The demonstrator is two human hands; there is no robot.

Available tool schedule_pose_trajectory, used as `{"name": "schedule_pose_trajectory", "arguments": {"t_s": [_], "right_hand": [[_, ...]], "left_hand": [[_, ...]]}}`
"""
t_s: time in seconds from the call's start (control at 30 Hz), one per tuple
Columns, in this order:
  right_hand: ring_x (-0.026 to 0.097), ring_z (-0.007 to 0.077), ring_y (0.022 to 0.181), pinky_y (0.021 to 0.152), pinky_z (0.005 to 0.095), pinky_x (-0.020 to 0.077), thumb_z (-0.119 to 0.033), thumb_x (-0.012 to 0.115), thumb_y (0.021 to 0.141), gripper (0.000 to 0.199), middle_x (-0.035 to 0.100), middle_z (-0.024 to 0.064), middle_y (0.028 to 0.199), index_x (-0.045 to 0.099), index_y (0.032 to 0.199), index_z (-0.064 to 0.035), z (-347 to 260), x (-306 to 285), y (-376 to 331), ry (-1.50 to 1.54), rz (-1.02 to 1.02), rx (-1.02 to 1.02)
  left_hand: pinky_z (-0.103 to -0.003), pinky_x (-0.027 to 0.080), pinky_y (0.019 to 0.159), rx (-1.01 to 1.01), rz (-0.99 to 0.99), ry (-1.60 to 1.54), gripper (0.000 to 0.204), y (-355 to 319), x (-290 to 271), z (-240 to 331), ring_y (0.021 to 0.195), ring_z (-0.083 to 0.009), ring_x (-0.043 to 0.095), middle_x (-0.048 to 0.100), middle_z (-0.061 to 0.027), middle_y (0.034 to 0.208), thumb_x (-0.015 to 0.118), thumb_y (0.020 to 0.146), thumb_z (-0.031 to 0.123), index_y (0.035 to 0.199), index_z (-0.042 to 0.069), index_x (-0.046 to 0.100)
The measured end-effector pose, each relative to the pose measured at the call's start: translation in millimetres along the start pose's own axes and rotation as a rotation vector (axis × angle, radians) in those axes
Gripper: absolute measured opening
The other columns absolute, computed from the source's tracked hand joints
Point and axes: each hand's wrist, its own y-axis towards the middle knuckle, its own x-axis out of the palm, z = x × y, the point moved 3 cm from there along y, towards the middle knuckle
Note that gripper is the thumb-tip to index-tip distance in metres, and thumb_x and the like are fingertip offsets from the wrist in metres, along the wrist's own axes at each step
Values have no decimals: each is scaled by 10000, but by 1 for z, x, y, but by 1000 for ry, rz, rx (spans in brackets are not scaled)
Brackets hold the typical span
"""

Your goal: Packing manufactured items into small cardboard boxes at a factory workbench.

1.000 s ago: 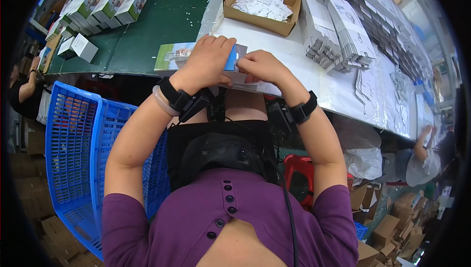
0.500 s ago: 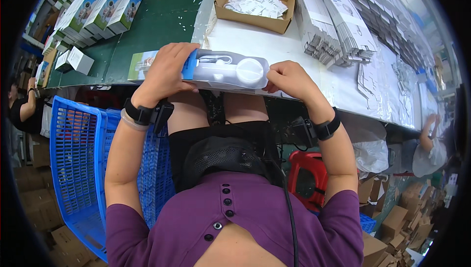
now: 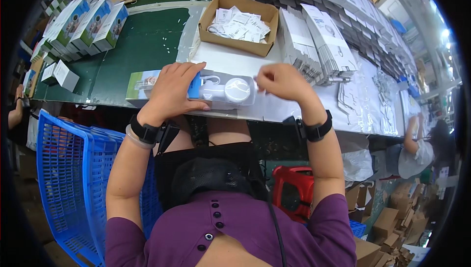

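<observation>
A printed green and blue carton (image 3: pixel 142 81) lies lengthwise at the table's near edge. My left hand (image 3: pixel 171 88) is closed around it, thumb on the near side and fingers over the top. From the carton's right end sticks out a translucent plastic tray (image 3: pixel 248 96). In the tray sit a white device with a round head (image 3: pixel 237 90) and a looped white cable (image 3: pixel 211 78). My right hand (image 3: pixel 282 80) hovers just off the tray's right end, fingers curled in. Its fingertips are slightly blurred, and I see nothing held in it.
Beyond the carton stands a brown cardboard box (image 3: pixel 235 46) of small white packets. Stacks of folded white cartons (image 3: pixel 326 41) fill the right. Printed boxes (image 3: pixel 93 24) stand at the far left. A blue crate (image 3: pixel 64 169) and a red stool (image 3: pixel 289 183) are below the table.
The tray has slid left, deeper into the carton, so less of it shows. My right hand has come off the tray's end and lifted slightly. The whole view has shifted.
</observation>
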Motion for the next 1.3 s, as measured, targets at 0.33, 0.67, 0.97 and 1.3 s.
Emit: {"name": "schedule_pose_trajectory", "arguments": {"t_s": [0.33,0.67,0.97,1.3], "right_hand": [[677,298,903,805,345,528,-338,711,841,417,702,166,1031,662,1117,-29,46,-36,157,-448,379,-22],[683,273,908,780,338,527,-355,718,827,356,704,165,990,710,1002,-46,51,-40,170,-249,324,150],[676,176,773,743,290,513,-250,677,883,230,699,109,862,720,878,-25,56,-62,149,121,599,-109],[598,67,780,706,242,495,-179,663,932,223,687,22,862,693,1001,31,-25,-9,55,510,310,-199]], "left_hand": [[-406,363,1036,-27,74,-5,913,3,3,1,1156,-305,521,596,-105,1221,867,568,447,1337,93,527],[-409,363,1040,-35,89,-53,896,0,5,-3,1146,-300,537,596,-112,1234,858,572,442,1328,89,531],[-402,366,1038,-7,115,-38,891,0,7,-2,1132,-296,545,601,-110,1225,856,567,437,1322,86,538],[-388,381,1022,-25,141,-11,860,-5,9,-4,1122,-275,554,614,-92,1192,866,562,445,1287,86,573]]}}
